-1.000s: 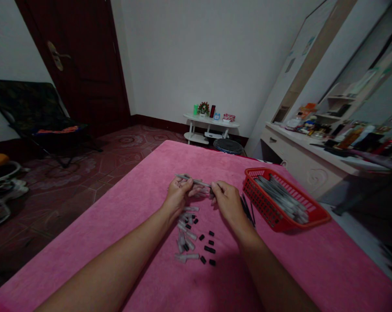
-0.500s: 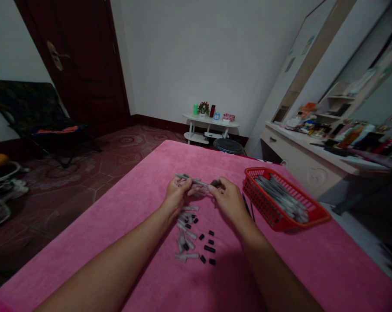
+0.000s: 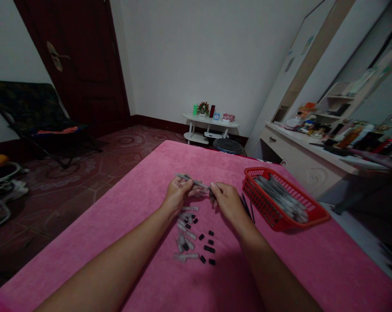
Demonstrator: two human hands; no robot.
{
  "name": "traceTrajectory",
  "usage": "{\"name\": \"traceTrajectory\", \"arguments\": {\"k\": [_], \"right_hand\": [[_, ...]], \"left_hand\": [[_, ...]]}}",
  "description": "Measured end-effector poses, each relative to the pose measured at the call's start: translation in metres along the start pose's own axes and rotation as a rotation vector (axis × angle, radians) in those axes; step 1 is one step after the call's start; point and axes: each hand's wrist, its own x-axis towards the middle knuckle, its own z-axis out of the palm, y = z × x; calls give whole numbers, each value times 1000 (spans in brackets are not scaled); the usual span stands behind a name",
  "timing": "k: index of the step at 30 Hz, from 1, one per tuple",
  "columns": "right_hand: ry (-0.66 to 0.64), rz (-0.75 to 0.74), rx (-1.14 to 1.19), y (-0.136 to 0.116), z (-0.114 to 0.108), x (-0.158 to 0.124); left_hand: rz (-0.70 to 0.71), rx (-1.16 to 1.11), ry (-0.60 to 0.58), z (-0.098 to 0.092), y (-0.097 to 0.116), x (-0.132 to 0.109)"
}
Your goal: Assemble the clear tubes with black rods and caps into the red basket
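My left hand (image 3: pixel 176 193) is closed around a slim grey pen (image 3: pixel 200 184), held nearly level above the pink cloth (image 3: pixel 144 225). My right hand (image 3: pixel 226 197) pinches at the pen's right end; a small dark piece seems to be between its fingers, too blurred to name. Below my hands lie several clear plastic pen caps (image 3: pixel 192 235) in a loose heap. Beside them, several short black cylindrical pieces (image 3: pixel 209 248) are scattered. More clear pieces show behind my left fingers, partly hidden.
A red plastic basket (image 3: pixel 267 212) full of grey pens (image 3: pixel 282 197) stands to the right. Thin black rods (image 3: pixel 247 207) lie between it and my right forearm. Beyond the cloth are a round black stool (image 3: pixel 228 145), a white side table (image 3: pixel 196 117) and a dresser (image 3: pixel 306 160).
My right hand has turned at the pen's right end, its fingers now pointing lower and curled under. The left hand and the pen have stayed almost in place.
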Motion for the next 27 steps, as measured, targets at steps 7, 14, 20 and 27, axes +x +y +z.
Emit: {"name": "traceTrajectory", "arguments": {"k": [7,14,20,27], "right_hand": [[-4,1,-6,-1,-2,0],[8,-20,-24,2,0,0],[-13,27,-10,4,1,0],[-43,46,108,0,1,0]], "left_hand": [[-6,7,-1,-2,-1,1],[5,14,17,-1,2,1],[13,6,30,-2,2,2],[-3,21,8,-4,0,3]]}}
